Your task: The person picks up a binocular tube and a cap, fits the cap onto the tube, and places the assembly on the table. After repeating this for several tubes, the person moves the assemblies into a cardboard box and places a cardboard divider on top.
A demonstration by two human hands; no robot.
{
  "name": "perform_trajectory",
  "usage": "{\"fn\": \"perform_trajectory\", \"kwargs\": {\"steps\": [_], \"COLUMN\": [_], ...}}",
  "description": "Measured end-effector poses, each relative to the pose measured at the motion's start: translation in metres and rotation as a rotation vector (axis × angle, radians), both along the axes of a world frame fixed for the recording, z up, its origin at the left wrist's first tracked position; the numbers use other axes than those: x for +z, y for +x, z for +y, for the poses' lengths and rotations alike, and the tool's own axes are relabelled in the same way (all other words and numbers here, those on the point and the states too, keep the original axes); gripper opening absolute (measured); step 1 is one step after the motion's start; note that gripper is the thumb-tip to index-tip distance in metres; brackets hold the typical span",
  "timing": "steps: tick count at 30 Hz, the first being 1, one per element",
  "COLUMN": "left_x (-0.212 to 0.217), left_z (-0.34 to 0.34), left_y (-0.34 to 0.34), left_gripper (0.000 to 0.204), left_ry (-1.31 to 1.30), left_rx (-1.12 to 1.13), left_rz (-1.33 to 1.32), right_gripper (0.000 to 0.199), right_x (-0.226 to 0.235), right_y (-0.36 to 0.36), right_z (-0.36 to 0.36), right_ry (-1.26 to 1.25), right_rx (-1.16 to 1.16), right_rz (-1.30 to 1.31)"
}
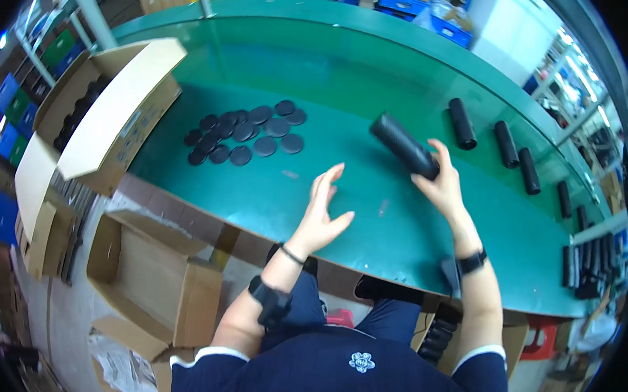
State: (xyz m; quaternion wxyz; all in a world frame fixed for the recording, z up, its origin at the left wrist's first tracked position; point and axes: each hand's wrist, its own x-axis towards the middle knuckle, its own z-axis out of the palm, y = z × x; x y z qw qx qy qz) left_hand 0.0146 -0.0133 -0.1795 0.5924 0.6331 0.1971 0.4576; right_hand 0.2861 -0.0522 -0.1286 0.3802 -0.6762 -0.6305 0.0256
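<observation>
My right hand (440, 181) is closed round the lower end of a black cylindrical tube (401, 144), held tilted above the green table (257, 199). The tube's far end points up and to the left. My left hand (323, 213) is empty over the table's near side, its fingers and thumb apart. Beyond it, to the left, lies a loose group of flat black discs (243, 131), some overlapping. More black tubes (462, 124) stand or lie spaced along the table's right side.
An open cardboard box (119, 129) with dark pieces inside stands at the table's left end. Below it on the floor is another open carton (146, 271). Many black tubes are bunched at the far right corner (595, 265). A metal frame post (95, 19) rises at the back left.
</observation>
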Motion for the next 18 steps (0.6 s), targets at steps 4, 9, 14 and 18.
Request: {"fn": "perform_trajectory", "kwargs": {"steps": [4, 9, 14, 18], "left_x": [-0.017, -0.024, -0.023, -0.023], "left_z": [-0.025, -0.037, -0.037, -0.032], "left_y": [-0.007, -0.002, 0.002, 0.003], "left_gripper": [0.057, 0.038, 0.034, 0.033], "left_ry": [0.599, 0.735, 0.702, 0.749], "left_rx": [0.355, 0.368, 0.347, 0.290], "left_rz": [0.618, 0.631, 0.608, 0.582], "right_gripper": [0.060, 0.054, 0.059, 0.051], "right_x": [-0.030, -0.055, -0.053, -0.014], "right_y": [0.053, 0.067, 0.083, 0.090], "right_z": [0.109, 0.191, 0.177, 0.053], "right_ry": [-0.053, -0.116, -0.122, 0.057], "right_rx": [-0.288, -0.529, -0.496, -0.134], "right_rz": [-0.140, 0.048, 0.048, 0.022]}}
